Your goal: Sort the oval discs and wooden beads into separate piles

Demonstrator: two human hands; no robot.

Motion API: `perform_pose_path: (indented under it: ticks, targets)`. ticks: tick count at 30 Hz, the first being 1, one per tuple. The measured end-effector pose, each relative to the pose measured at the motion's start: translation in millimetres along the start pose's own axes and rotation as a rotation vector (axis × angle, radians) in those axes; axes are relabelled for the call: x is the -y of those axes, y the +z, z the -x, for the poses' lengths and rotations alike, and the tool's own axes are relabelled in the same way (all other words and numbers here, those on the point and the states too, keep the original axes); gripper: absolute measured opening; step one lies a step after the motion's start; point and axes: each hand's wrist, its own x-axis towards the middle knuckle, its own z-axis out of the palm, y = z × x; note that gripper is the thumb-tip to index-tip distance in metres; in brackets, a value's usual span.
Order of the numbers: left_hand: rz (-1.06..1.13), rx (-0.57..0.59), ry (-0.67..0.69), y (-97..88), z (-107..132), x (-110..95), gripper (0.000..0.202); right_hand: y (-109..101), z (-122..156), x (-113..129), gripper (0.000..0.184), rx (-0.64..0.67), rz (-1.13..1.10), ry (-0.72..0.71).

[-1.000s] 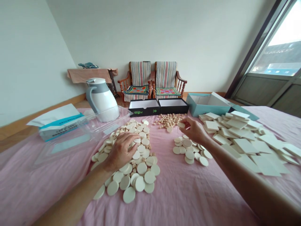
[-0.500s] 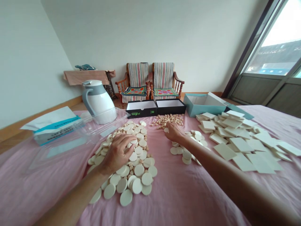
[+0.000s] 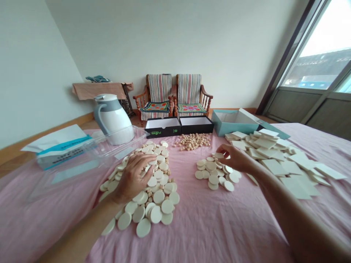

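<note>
My left hand (image 3: 134, 176) is over a large pile of pale round wooden discs (image 3: 159, 197), with small wooden beads mixed in among them. Its fingers are curved and spread from the thumb; a disc shows by the fingertips, and I cannot make out any firm grip on it. My right hand (image 3: 232, 156) pinches one round disc (image 3: 219, 155) between thumb and fingers, just above a smaller pile of discs (image 3: 214, 171). Behind that pile lies a heap of small wooden beads (image 3: 193, 142).
Square wooden tiles (image 3: 290, 166) are heaped at the right. Two black boxes (image 3: 166, 131) and a light blue box (image 3: 233, 128) stand at the back. At the left are a white jug (image 3: 117, 122), a clear plastic container (image 3: 90, 149) and a tissue pack (image 3: 64, 149). Pink cloth (image 3: 219, 226) covers the surface.
My right hand has moved from the bead heap rightward and nearer, to above the smaller disc pile, with a disc in its fingers. My left hand stays over the large pile. The view shifted slightly.
</note>
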Motion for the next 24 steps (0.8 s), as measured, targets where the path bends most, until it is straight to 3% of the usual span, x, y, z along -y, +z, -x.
perform_pose_path:
  ticks: [5, 10, 14, 20, 24]
  targets:
    - [0.049, 0.053, 0.055, -7.6, -16.3, -27.8, 0.022, 2.6, 1.5, -11.1, 0.022, -0.023, 0.014, -0.035]
    - [0.242, 0.195, 0.029, 4.9, -44.4, -56.5, 0.015, 0.6, -1.9, -22.2, 0.019, -0.216, -0.136, 0.076]
    - [0.392, 0.283, -0.039, 42.3, -66.4, -72.8, 0.018, 1.1, -3.6, -27.0, 0.016, -0.341, -0.176, 0.202]
    - [0.557, 0.240, -0.196, 116.3, -92.2, -92.9, 0.010, 10.4, -5.1, -32.1, 0.017, -0.400, -0.095, 0.187]
    - [0.610, 0.206, -0.228, 135.7, -99.3, -94.1, 0.012, 13.2, -4.7, -29.5, 0.017, -0.420, -0.081, 0.175]
